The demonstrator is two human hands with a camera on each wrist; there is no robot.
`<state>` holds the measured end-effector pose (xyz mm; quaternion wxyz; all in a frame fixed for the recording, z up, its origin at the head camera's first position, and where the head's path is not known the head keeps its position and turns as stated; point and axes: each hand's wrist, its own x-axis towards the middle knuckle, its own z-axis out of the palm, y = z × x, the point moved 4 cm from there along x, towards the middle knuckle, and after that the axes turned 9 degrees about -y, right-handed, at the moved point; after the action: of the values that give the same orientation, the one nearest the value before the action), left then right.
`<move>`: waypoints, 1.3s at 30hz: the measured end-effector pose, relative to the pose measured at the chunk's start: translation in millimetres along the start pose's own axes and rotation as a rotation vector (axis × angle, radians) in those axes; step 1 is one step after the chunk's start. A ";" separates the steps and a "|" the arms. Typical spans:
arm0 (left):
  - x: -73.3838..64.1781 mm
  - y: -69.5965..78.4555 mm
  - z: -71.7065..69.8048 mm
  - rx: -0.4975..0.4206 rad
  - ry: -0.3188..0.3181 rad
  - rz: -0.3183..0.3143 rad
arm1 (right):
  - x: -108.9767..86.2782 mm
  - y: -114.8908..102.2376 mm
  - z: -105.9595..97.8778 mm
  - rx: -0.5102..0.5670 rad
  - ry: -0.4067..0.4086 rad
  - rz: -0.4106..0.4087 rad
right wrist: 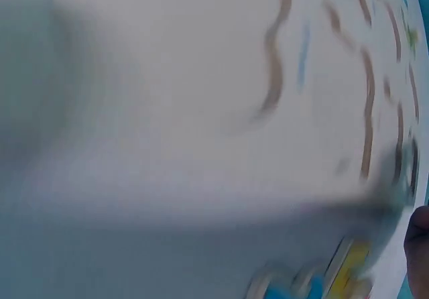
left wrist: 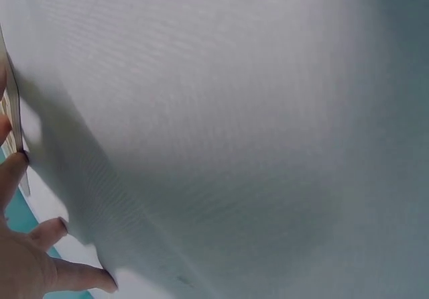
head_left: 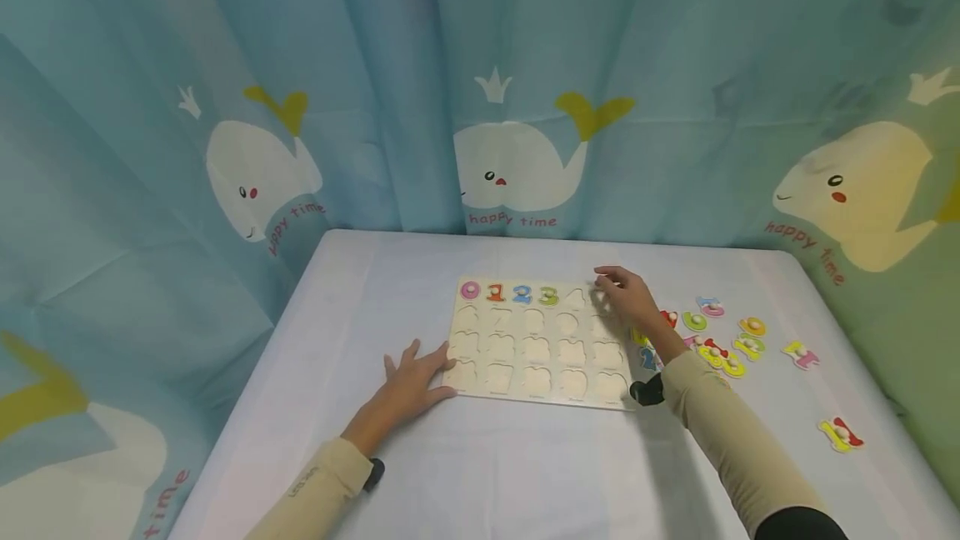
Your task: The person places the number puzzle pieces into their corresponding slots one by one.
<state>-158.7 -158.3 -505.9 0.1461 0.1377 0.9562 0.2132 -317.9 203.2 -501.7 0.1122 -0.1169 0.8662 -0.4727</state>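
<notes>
A pale wooden number puzzle board (head_left: 517, 392) lies flat on the white table, with rows of cut-out recesses. Its top row carries a pink 0 (head_left: 470, 290), a red 1 (head_left: 496, 293), a blue 2 (head_left: 522, 295) and a green 3 (head_left: 549, 297). My left hand (head_left: 408, 382) is spread, fingertips at the board's left edge; its fingers (left wrist: 47, 232) show at lower left in the left wrist view. Over the board's upper right corner, my right hand (head_left: 628, 297) has bent fingers with thumb and fingertips close together. I cannot tell whether a piece is between them.
Several colourful knobbed pieces lie right of the board, partly behind the right forearm, including a green piece (head_left: 694, 321) and an orange one (head_left: 752, 326). A pink piece (head_left: 801, 354) and a red-and-yellow one (head_left: 841, 434) lie farther right. A whale-print curtain (head_left: 390, 107) hangs behind the table.
</notes>
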 end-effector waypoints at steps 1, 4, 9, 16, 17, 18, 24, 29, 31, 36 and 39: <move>-0.2 -0.4 -0.5 0.000 0.001 -0.002 | -2.9 3.0 -3.8 0.003 0.005 0.013; -0.5 -1.4 -1.9 -0.003 0.002 -0.015 | -11.4 11.6 -14.0 -0.016 0.026 0.039; -0.2 0.1 -0.6 -0.014 -0.014 -0.011 | -26.7 28.2 -29.0 -0.026 0.077 0.093; -0.5 2.1 -0.6 -0.041 -0.023 -0.007 | -41.4 29.9 -45.7 -0.110 0.125 0.101; -0.3 2.1 -1.2 -0.043 -0.018 -0.005 | -42.8 29.0 -48.4 -0.121 0.135 0.089; 0.0 2.0 -1.8 -0.047 -0.015 -0.006 | -43.8 28.5 -51.2 -0.130 0.145 0.080; 1.6 0.7 -4.0 -0.037 -0.017 -0.005 | -51.9 35.7 -65.5 -0.137 0.163 0.126; 1.0 0.2 -6.0 -0.034 -0.014 -0.005 | -48.9 58.9 -72.7 -0.135 0.159 0.146; 1.1 0.4 -6.3 -0.030 -0.015 -0.005 | -45.0 70.5 -75.4 -0.180 0.170 0.132; 1.7 0.8 -5.4 -0.037 -0.023 -0.013 | -41.4 88.1 -80.7 -0.272 0.190 0.141; 2.5 0.9 -3.9 -0.036 -0.023 -0.016 | -51.1 75.1 -80.5 -0.235 0.153 0.174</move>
<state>-162.2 -158.1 -502.6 0.1615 0.1300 0.9515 0.2274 -301.2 322.3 -518.4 0.0719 -0.0173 0.9283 -0.3643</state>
